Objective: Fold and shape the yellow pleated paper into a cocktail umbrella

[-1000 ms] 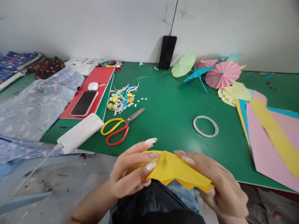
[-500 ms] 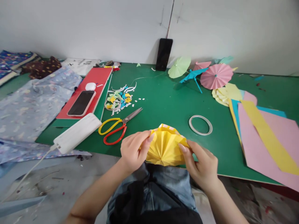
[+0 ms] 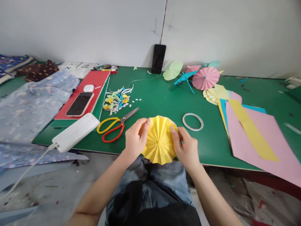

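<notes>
A yellow pleated paper disc [image 3: 158,141], folded like a small parasol top, faces me at the table's near edge. My left hand [image 3: 136,138] pinches its left rim with the thumb in front. On the opposite rim my right hand [image 3: 186,146] grips in the same way, its other fingers hidden behind the paper. Left of my left hand lies a pair of scissors [image 3: 119,123] with one yellow and one red handle, blades partly apart. A white roll of tape [image 3: 192,121] rests flat beyond my right hand.
Paper scraps [image 3: 117,99] lie behind the scissors. At left are a white power bank [image 3: 75,132] and a phone [image 3: 80,104] on a red folder [image 3: 94,82]. Finished paper parasols [image 3: 206,78] stand at the back; pink paper sheets [image 3: 256,138] overhang the right edge.
The yellow disc has turned from tilted and half folded to flatter, its pleated face toward me. Both hands have moved closer together, and the camera view has shifted to the right.
</notes>
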Demonstrator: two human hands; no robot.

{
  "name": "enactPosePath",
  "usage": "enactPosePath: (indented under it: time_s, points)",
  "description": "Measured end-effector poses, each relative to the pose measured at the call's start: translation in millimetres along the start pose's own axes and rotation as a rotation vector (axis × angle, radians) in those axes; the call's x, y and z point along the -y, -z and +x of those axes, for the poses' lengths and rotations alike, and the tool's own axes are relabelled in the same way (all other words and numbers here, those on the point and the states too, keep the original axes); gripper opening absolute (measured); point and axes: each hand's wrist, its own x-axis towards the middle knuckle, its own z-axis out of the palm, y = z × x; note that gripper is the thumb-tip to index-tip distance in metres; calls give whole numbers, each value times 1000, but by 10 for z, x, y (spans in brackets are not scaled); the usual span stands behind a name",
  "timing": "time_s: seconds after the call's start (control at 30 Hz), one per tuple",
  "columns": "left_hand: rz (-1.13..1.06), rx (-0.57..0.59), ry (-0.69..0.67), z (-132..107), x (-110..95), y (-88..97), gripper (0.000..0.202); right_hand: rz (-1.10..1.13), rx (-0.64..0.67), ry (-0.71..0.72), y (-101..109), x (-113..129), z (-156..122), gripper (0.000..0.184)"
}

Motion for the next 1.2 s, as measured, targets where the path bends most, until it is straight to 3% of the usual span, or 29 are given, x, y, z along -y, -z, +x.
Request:
enactPosePath:
  time_s: [0.23,0.4,0.53,0.73,0.93,1.2]
  points:
    - [-143,101,206,-8,66,23,26,53,-27,-109,-24,-82,-20,33]
    - [-178,170,284,-165,-27,169,32,93,-67,-178,15,-112,-173,20]
    - [-179,143,291,-339,-136,194,35,119,-88,-201,58,-83,-291,25]
    - [-158,75,211,-562,-316,240,29,112,-116,-146,164,55,-525,27]
    - [-124,17,52,-746,-487,388,25,53,-222,26,335,159,-756,26]
    - [-155,38,-140,-952,-330,369,24,-36,-419,289,393,16,-915,28]
